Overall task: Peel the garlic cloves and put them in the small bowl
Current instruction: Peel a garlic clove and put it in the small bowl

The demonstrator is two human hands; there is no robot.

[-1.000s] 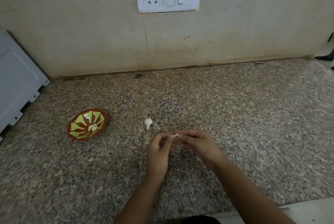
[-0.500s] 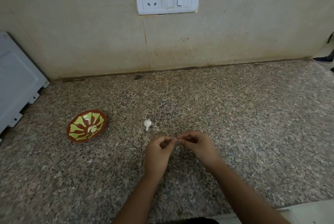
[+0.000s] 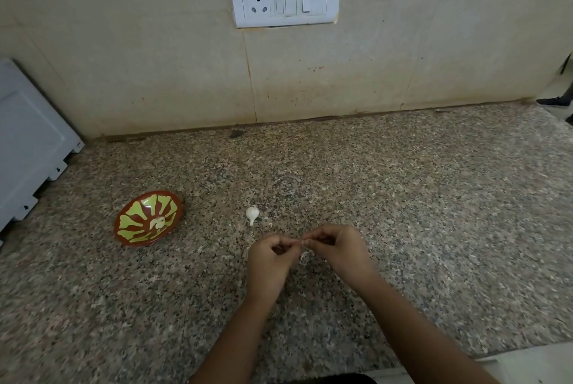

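The left hand (image 3: pixel 273 256) and right hand (image 3: pixel 338 247) meet fingertip to fingertip, both pinching one clove (image 3: pixel 301 241). It is mostly hidden, probably so that one hand steadies it while the other picks at it. A shred of skin (image 3: pixel 303 256) hangs below. They work low over the tabletop (image 3: pixel 434 213), so scraps fall close. At 11 o'clock lies a spare clove (image 3: pixel 252 214), unpeeled and within reach. At 9 o'clock sits the bowl (image 3: pixel 138 214), holding a pale piece (image 3: pixel 158 222), likely already peeled.
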